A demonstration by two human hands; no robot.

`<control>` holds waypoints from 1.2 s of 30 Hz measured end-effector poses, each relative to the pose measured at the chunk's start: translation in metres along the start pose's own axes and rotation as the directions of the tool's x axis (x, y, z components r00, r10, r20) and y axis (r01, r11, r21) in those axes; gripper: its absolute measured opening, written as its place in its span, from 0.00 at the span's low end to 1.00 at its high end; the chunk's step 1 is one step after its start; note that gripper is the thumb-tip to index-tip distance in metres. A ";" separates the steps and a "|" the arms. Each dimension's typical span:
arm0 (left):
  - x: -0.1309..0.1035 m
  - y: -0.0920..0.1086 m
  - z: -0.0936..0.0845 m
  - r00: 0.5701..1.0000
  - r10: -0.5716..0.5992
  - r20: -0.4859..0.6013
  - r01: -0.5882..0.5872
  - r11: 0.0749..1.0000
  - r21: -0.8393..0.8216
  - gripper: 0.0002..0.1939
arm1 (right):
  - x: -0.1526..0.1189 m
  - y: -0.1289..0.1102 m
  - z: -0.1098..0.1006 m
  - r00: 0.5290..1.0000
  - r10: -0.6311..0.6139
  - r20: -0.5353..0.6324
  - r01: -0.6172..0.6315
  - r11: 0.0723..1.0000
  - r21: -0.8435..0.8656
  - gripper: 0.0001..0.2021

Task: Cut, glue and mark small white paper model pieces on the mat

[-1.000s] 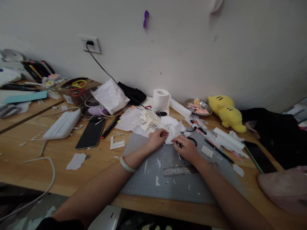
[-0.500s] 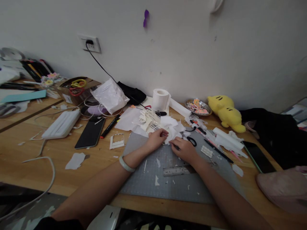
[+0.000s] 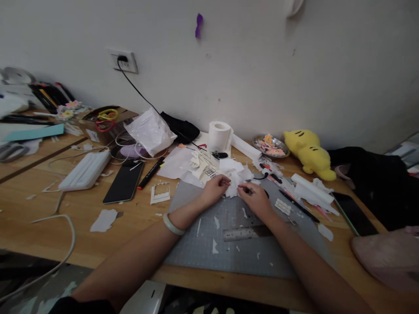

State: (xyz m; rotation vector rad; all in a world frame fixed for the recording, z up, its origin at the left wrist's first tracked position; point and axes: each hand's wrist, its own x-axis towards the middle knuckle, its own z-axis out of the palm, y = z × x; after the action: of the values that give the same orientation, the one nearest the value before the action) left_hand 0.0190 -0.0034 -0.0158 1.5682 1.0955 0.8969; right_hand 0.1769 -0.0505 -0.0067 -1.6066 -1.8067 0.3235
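Note:
My left hand (image 3: pixel 216 188), with a pale bangle on its wrist, rests over the front of a heap of crumpled white paper (image 3: pixel 235 171). Its fingers are curled together; whatever they hold is hidden. To the right of it, my right hand (image 3: pixel 255 198) has thumb and fingertips pinched beside the heap, too small a spot to name what is between them. A dark patch shows within that hand. Both hands are above a grey cutting mat (image 3: pixel 193 244). Printed cream paper scraps (image 3: pixel 207 168) lie just beyond the left hand. A metal ruler (image 3: pixel 244 233) lies nearer me.
A toilet paper roll (image 3: pixel 218 137) stands behind the heap. A metal dish (image 3: pixel 278 150) of small cutouts and a yellow plush toy (image 3: pixel 310 152) are at back right. A black pen (image 3: pixel 299 206) and a phone (image 3: pixel 355 213) lie right; a black marker (image 3: pixel 150 173) lies left.
My right hand has moved slightly right and up, away from my left hand, widening the gap between them. My left hand has stayed nearly in place.

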 end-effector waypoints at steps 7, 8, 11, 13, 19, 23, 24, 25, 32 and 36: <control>0.000 0.002 0.000 0.999 0.032 0.009 -0.031 0.991 -0.129 0.09 | 0.001 0.003 -0.001 0.990 0.116 0.079 -0.124 0.987 0.103 0.11; 0.000 0.002 0.000 0.999 0.034 0.007 -0.032 0.989 -0.145 0.09 | 0.002 0.005 -0.001 0.988 0.129 0.091 -0.139 0.983 0.123 0.11; 0.000 0.001 0.000 0.999 0.035 0.002 -0.034 0.980 -0.194 0.08 | 0.004 0.008 -0.002 0.980 0.148 0.137 -0.171 0.969 0.181 0.11; 0.001 0.001 0.000 0.999 0.035 0.003 -0.034 0.973 -0.226 0.08 | 0.005 0.010 -0.002 0.974 0.158 0.163 -0.191 0.958 0.213 0.10; 0.000 0.003 0.000 1.000 0.027 0.010 -0.022 0.953 -0.303 0.08 | 0.007 0.007 -0.004 0.962 0.201 0.184 -0.251 0.917 0.310 0.11; 0.000 0.004 0.000 0.998 0.003 -0.069 -0.025 0.943 -0.331 0.09 | 0.008 0.004 -0.005 0.951 0.239 0.196 -0.296 0.888 0.353 0.12; 0.001 0.005 -0.001 0.995 -0.007 -0.098 -0.027 0.942 -0.336 0.09 | 0.008 0.004 -0.005 0.948 0.250 0.197 -0.307 0.881 0.360 0.12; 0.001 0.005 -0.001 0.992 -0.018 -0.128 -0.027 0.940 -0.339 0.08 | 0.008 0.004 -0.006 0.945 0.262 0.196 -0.318 0.875 0.366 0.13; 0.004 0.003 -0.006 0.957 -0.095 -0.275 -0.017 0.925 -0.381 0.10 | 0.009 0.006 -0.004 0.938 0.321 0.130 -0.345 0.837 0.424 0.14; 0.002 0.004 -0.004 0.968 -0.098 -0.230 -0.003 0.915 -0.404 0.12 | 0.007 0.006 0.001 0.944 0.325 0.053 -0.312 0.834 0.456 0.16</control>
State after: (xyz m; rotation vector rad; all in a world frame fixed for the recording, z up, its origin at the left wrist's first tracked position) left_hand 0.0169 -0.0006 -0.0111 1.1054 1.0336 1.2215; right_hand 0.1812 -0.0428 -0.0086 -1.5439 -1.3003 0.8163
